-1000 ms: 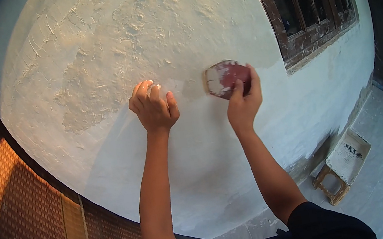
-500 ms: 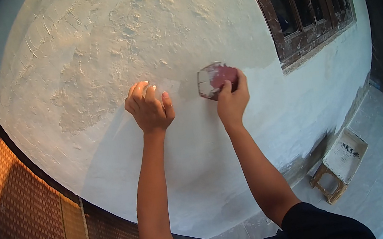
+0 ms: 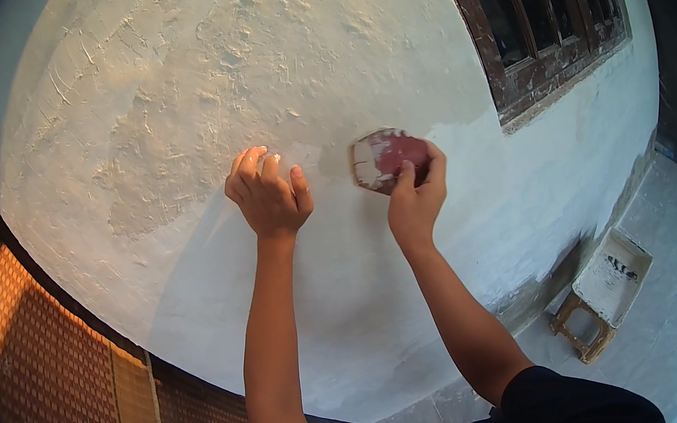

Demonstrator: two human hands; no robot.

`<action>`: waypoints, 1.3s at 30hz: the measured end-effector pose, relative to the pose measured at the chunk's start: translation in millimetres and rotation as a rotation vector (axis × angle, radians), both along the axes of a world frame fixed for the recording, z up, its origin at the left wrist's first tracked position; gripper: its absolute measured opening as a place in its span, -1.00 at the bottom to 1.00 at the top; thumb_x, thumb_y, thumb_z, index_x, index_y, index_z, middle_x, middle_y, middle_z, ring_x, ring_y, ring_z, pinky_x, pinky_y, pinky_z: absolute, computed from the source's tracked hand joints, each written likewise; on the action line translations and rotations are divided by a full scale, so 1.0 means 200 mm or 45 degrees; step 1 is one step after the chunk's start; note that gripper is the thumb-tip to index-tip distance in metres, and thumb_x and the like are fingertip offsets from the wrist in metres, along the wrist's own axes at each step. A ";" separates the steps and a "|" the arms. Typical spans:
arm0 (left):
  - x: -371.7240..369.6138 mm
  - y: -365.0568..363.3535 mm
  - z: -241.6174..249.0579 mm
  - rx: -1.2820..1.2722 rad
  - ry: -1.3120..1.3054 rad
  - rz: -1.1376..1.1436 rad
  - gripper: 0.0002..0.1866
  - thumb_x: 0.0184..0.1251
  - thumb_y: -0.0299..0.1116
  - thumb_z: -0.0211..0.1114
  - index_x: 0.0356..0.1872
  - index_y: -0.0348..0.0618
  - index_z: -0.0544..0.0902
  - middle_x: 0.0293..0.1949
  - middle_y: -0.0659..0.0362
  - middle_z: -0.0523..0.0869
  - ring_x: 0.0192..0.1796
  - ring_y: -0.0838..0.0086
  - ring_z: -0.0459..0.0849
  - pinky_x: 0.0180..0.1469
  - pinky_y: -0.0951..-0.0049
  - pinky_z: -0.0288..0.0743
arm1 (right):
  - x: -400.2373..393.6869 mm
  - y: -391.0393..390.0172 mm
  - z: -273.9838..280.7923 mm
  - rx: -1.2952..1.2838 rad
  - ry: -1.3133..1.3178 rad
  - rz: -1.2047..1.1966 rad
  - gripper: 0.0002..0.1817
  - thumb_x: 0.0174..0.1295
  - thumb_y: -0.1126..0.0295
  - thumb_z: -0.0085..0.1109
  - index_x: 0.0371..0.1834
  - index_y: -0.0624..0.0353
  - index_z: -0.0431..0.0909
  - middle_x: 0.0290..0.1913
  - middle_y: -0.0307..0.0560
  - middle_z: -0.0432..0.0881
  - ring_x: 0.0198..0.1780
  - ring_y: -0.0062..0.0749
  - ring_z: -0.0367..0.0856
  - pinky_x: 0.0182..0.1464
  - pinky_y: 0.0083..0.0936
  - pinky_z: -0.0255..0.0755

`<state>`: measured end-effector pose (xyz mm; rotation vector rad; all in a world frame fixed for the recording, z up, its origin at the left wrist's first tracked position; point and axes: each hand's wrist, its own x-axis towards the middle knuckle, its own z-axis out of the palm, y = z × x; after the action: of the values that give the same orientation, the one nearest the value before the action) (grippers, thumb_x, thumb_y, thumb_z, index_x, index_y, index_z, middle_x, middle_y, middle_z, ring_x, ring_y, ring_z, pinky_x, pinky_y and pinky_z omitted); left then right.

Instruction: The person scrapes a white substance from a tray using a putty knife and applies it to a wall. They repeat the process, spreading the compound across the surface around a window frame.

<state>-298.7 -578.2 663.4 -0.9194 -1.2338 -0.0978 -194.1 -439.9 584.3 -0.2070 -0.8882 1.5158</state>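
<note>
In front of me, the wall (image 3: 339,273) has a whitish coat, rough and lumpy at the upper left and smoother lower down. My right hand (image 3: 419,208) pinches a flat dark-red putty spreader (image 3: 407,155) between thumb and fingers. White putty is smeared over the left part of its face; the spreader is slightly blurred and lies close against the wall. To the left, my left hand (image 3: 269,200) is at the wall with its fingers loosely bent and the thumb apart. White putty marks its fingertips, and I see no tool in it.
A brown-framed window (image 3: 540,6) is at the upper right. On the floor at lower right, a whitish tray (image 3: 619,274) rests against a small stained stool (image 3: 582,331). A woven brown mat (image 3: 49,386) stands along the lower left.
The spreader in my right hand has shifted slightly down along the wall and tilted a little. My left hand has barely moved.
</note>
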 end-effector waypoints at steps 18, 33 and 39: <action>-0.01 0.00 0.00 -0.015 0.007 0.012 -0.64 0.39 -0.17 0.03 0.10 -0.11 0.35 0.11 0.04 0.47 0.21 0.09 0.41 0.26 0.09 0.15 | -0.01 0.15 -0.08 -0.219 -0.006 -0.067 -0.65 0.25 0.66 0.02 0.13 0.32 0.47 -0.02 0.09 0.61 -0.01 -0.20 0.63 0.11 -0.37 0.46; -0.01 0.00 -0.01 -0.016 0.005 -0.002 -0.64 0.40 -0.17 0.04 0.10 -0.11 0.35 0.10 0.04 0.47 0.22 0.10 0.40 0.25 0.08 0.15 | -0.05 0.07 -0.04 0.320 -0.123 -0.145 -0.68 0.30 0.64 -0.03 0.12 0.36 0.45 -0.04 0.13 0.61 -0.02 -0.23 0.63 0.04 -0.42 0.49; 0.00 0.00 -0.01 -0.009 -0.014 0.011 -0.63 0.39 -0.18 0.04 0.11 -0.10 0.34 0.11 0.05 0.47 0.23 0.10 0.40 0.25 0.08 0.15 | 0.00 0.05 0.08 0.346 0.072 -0.135 -0.66 0.25 0.70 -0.01 0.10 0.33 0.45 -0.07 0.09 0.62 -0.05 -0.17 0.64 0.07 -0.40 0.47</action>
<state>-297.9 -578.8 660.9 -0.9203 -1.2490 -0.0920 -193.5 -430.3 600.8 -0.0126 -1.0110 1.2819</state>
